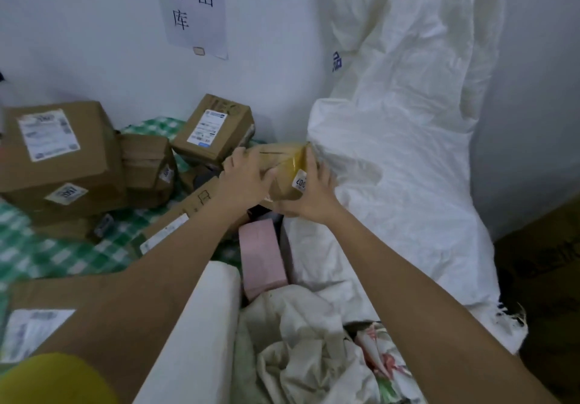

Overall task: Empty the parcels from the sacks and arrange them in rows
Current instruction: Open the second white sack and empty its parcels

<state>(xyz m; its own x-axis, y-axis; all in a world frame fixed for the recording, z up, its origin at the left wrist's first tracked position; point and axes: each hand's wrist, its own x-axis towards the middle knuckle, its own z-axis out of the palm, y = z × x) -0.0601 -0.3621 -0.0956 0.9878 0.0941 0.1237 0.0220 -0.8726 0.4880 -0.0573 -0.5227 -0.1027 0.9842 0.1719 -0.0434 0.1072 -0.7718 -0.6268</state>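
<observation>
Reaching out over a pink parcel (pixel 263 254), both hands are clasping a taped brown parcel (pixel 284 170), left hand (pixel 248 175) and right hand (pixel 315 188) curling round its sides, just beside the white sack (pixel 408 152); labelled cardboard boxes (pixel 59 152) are lying beyond on green checked cloth (pixel 47 256)

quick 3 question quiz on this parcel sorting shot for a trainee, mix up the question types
1. True or false: both hands are on the taped brown parcel.
2. Multiple choice: the pink parcel lies (a) on top of the large box by the wall, (b) below the held parcel, beside the white sack, (c) inside a drawer.
3. Fill in: the cloth under the cardboard boxes is green and white ____.

Key
1. True: the left hand and right hand grip it from either side.
2. b, next to the white sack.
3. checked: see the checked cloth.
</observation>
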